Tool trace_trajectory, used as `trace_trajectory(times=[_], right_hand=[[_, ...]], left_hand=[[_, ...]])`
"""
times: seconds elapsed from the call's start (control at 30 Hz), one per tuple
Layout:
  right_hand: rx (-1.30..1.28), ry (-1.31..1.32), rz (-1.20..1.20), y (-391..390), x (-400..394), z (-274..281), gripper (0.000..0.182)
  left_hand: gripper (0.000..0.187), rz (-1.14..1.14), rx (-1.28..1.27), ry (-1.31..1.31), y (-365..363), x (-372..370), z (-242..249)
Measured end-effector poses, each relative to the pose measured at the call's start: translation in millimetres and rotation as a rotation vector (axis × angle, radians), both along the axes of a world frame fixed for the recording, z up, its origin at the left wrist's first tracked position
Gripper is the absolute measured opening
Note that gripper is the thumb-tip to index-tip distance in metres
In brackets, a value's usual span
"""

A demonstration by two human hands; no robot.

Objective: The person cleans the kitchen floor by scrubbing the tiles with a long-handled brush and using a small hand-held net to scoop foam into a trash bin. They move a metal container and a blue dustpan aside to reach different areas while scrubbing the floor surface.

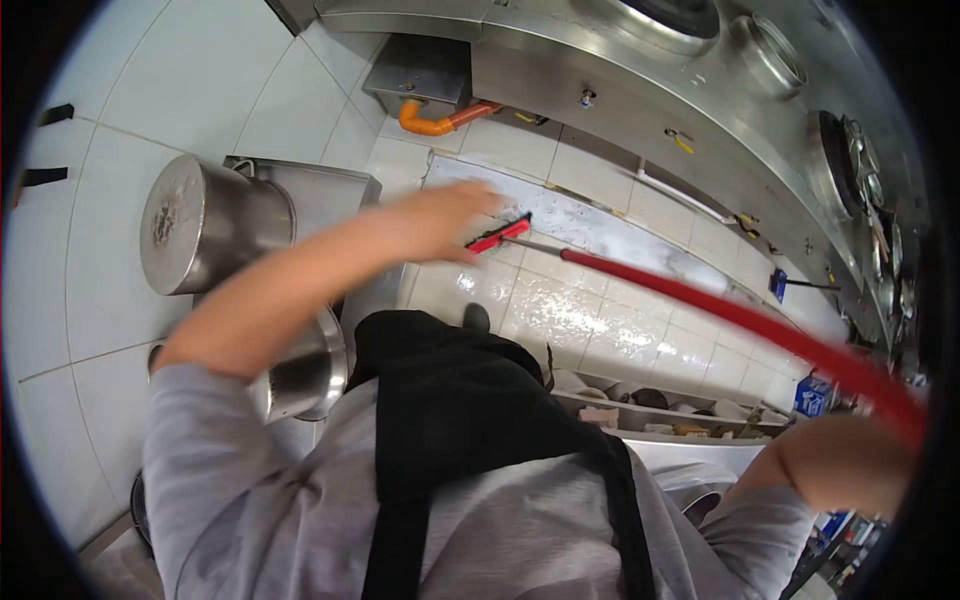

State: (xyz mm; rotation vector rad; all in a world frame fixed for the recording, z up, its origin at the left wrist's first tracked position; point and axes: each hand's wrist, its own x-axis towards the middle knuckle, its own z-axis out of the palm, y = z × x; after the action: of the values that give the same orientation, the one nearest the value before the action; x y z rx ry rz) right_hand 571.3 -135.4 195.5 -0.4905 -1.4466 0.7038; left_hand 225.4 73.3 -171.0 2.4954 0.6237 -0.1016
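My left hand [440, 220], smeared by motion, reaches out over the floor with fingers stretched and thumb apart; nothing shows in it. Just past it in the picture is the red head of a long-handled floor brush [497, 236] with a dark edge, down at the wet tiles beside a foamy floor channel [575, 222]. Its red handle [700, 308] slants up to the far right, where it meets my right hand [908, 440]. That hand is mostly lost in the dark picture edge, but the raised handle ends there.
Steel pots [215, 225] stand on a low metal stand at the left. A long steel cooking counter [620, 85] with valves and an orange pipe [430, 122] runs along the back. A shelf [660, 420] of bowls lies right of my apron. Wet floor tiles [590, 320] shine.
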Motion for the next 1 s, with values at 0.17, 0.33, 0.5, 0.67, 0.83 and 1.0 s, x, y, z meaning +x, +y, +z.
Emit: trace_trajectory(times=[0.17,0.33,0.5,0.67,0.83,1.0], right_hand=[[0.154,0.041,0.365,-19.3,-18.5,-13.9,0.024],[0.002,-0.004,0.366,23.9,59.2,-64.7,0.029],[-0.174,0.12,-0.259,165.8,45.8,-247.7,0.029],[-0.406,0.062,0.02,228.1,24.0,-273.2,0.032],[-0.369,-0.06,-0.124,194.0,89.8,-142.3,0.047],[-0.278,-0.079,0.018,209.7,56.0,-103.8,0.042]], left_hand=[[0.031,-0.168,-0.494,-0.355,-61.5,160.7,-32.6],[0.01,0.064,-0.332,-0.469,22.6,145.5,-97.4],[0.009,0.375,-0.213,-0.236,145.4,64.5,-203.2],[0.019,0.538,-0.219,-0.336,160.9,76.3,-271.2],[0.038,0.362,-0.496,-0.539,133.1,209.1,-189.8],[0.044,0.104,-0.53,-0.47,123.2,212.9,-117.2]])
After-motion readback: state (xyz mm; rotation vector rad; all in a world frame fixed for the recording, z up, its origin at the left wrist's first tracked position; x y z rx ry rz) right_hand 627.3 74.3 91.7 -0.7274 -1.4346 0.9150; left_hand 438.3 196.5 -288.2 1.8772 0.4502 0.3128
